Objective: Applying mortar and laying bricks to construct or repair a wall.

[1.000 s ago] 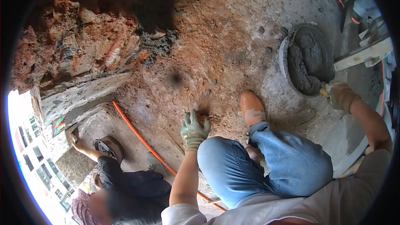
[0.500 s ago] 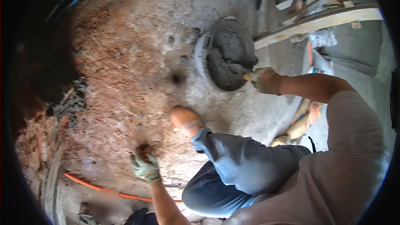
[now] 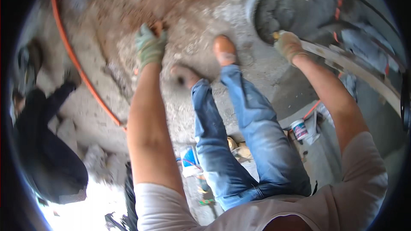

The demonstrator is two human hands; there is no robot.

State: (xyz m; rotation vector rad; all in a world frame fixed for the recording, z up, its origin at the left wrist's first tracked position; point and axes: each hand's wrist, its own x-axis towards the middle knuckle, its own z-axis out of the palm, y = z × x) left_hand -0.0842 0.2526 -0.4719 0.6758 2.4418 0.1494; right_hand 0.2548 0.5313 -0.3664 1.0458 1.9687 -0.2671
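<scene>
Both my hands wear pale green work gloves. My right hand is closed round the yellowish handle of a trowel, at the near rim of a round bucket. Wet grey mortar fills much of the bucket, and the trowel's blade is hard to make out there. Off to the left, low over the rough ground, my left hand curls its fingers about a reddish-brown lump; blur hides its exact kind.
An orange hose curves along the left. Beyond it crouches another person in dark clothes. A long wooden board runs beside the bucket at right. A small white tub stands near my right leg. My shoes rest on the dirt.
The view has swung round, so both my legs and the other person now show. My right hand keeps hold of the trowel by the bucket; the blade, seen in the mortar before, is now obscured.
</scene>
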